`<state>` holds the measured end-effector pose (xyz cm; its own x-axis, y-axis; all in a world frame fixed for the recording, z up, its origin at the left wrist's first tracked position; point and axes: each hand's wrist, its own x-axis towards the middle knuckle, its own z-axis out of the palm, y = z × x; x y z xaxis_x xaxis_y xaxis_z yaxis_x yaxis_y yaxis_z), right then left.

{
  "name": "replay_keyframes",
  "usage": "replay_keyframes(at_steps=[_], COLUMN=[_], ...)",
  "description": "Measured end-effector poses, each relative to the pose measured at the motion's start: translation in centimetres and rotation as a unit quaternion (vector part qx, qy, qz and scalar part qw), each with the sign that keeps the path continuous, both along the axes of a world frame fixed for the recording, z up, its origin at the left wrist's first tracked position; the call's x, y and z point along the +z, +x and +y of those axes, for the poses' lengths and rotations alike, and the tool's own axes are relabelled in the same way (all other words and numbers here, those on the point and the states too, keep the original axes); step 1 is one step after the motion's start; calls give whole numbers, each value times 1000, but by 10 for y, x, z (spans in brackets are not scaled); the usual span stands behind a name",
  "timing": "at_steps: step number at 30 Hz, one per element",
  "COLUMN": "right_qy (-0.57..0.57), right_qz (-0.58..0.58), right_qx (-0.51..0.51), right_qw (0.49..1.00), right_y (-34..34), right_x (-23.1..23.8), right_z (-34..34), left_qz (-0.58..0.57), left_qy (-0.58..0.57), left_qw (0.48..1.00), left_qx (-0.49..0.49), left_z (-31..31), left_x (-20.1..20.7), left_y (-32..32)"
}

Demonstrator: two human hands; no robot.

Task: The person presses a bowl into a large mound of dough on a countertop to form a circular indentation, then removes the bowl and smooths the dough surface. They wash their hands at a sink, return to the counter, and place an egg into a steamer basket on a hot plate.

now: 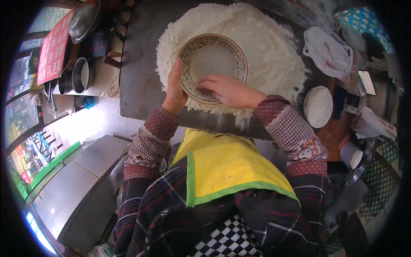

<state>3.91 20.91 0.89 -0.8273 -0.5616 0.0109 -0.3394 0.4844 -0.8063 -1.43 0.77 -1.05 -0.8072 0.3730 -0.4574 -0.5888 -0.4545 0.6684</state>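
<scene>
A patterned bowl (pixel 242 53) with a brown rim sits over a wide heap of white flour (pixel 274 55). Inside it is something pale and whitish, perhaps a cloudy liquid. My left hand (pixel 174 88) grips the bowl's left side, thumb up along the rim and fingers hidden beneath. My right hand (pixel 227 91) reaches over the near rim into the bowl. Its fingers are bent and pressed together, their tips low inside; whether they pinch anything is hidden.
The flour lies on a dark board (pixel 139 81). On the right are a bowl of white powder (pixel 319 106), plastic bags (pixel 327 51) and stacked bowls (pixel 352 155). Pots (pixel 81 76) and a metal lid (pixel 83 21) stand at left, above a steel cabinet (pixel 72 180).
</scene>
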Motion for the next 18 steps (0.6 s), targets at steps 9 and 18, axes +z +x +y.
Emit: replay_keyframes(at_steps=[9, 18], right_qy=[-52, -98], right_qz=[-88, -16], right_qx=[14, -65], right_qw=[995, 993], right_y=[-3, 7], right_x=[1, 2], right_z=[-11, -26], left_qz=[-14, -29], left_qy=[-14, 1], left_qw=[1000, 999], left_qx=[-6, -15], left_z=[-3, -1], left_x=[4, 11], left_y=[0, -4])
